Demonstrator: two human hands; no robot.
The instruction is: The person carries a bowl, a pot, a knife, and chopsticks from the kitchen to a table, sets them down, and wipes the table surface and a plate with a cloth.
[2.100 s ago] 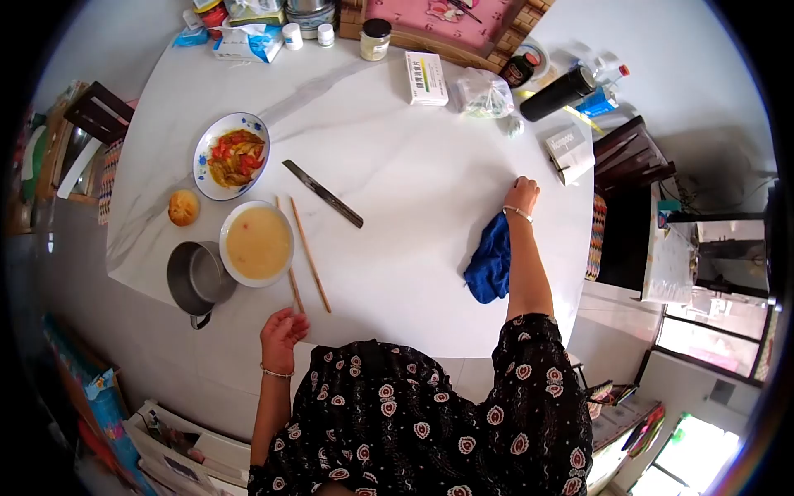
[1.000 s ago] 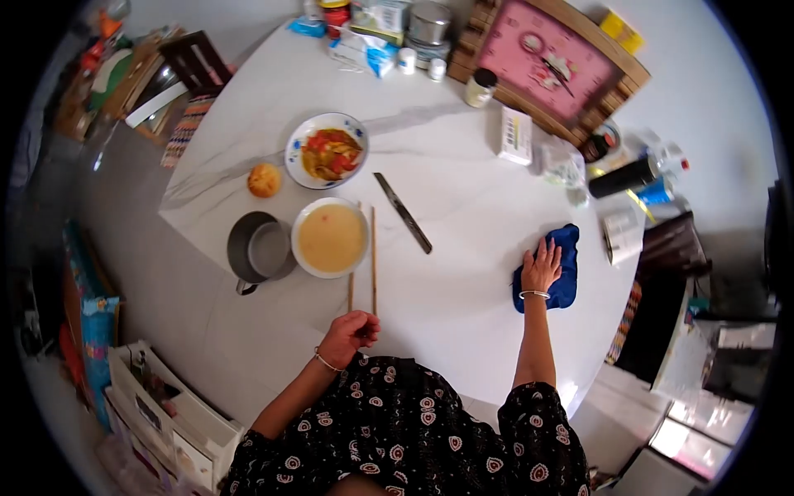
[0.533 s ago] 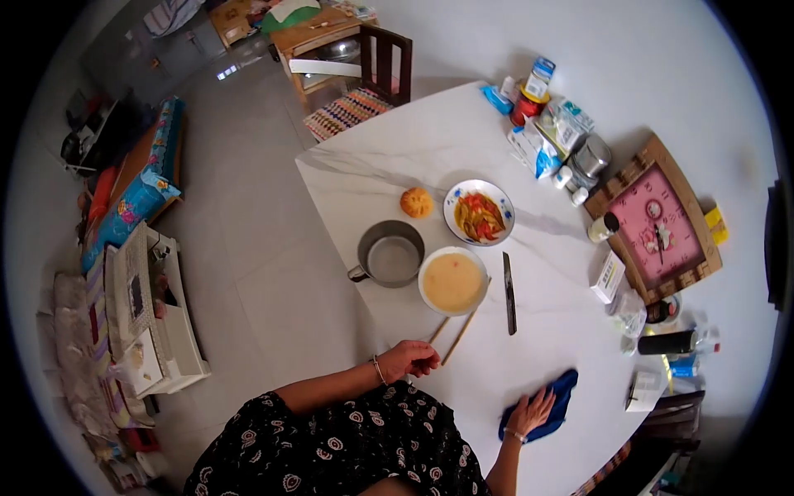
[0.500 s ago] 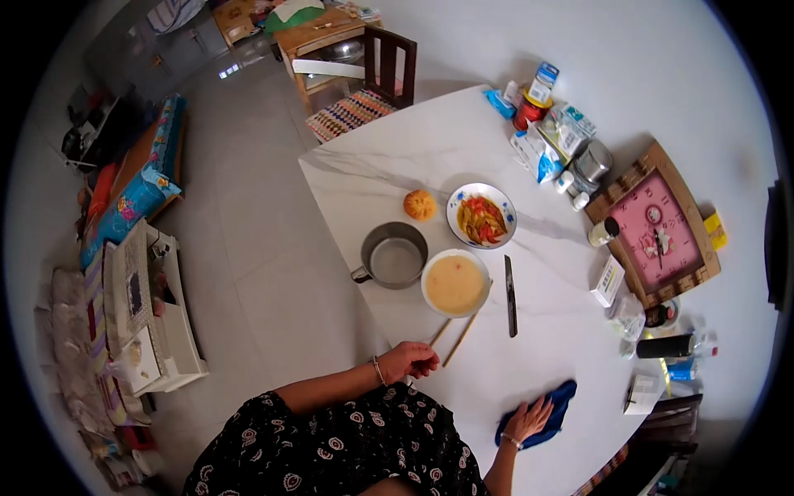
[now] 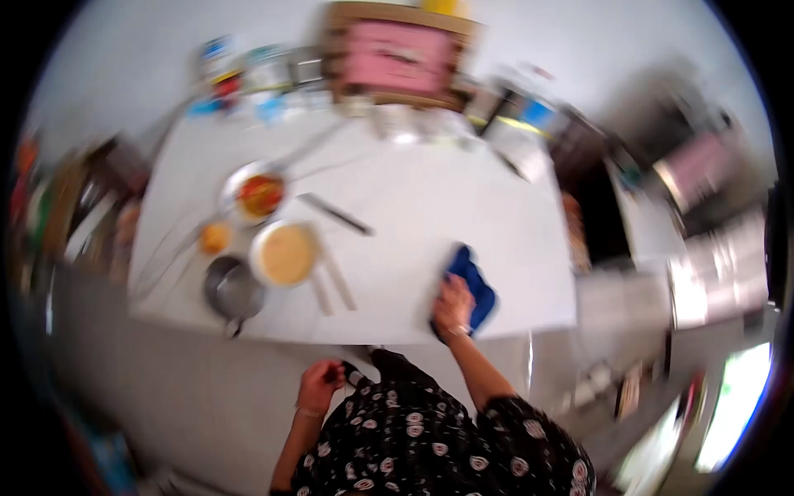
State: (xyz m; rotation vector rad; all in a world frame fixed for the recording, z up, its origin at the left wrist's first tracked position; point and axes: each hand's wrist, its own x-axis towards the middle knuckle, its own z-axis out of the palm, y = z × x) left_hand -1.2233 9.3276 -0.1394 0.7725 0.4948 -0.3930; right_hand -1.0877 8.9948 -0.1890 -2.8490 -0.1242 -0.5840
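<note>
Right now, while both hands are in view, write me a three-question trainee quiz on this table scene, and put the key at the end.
1. Multiple choice. What does the right hand rest on?
(A) the round bun
(B) the blue cloth
(C) the pink-faced clock

2. True or false. The left hand is gripping the saucepan's handle.

3. Count. How many chopsticks lie on the tabletop beside the white bowl?

Key
1: B.
2: False; the hand is well apart from it, in front of the near table edge as seen here.
3: Two, though blurred.
</note>
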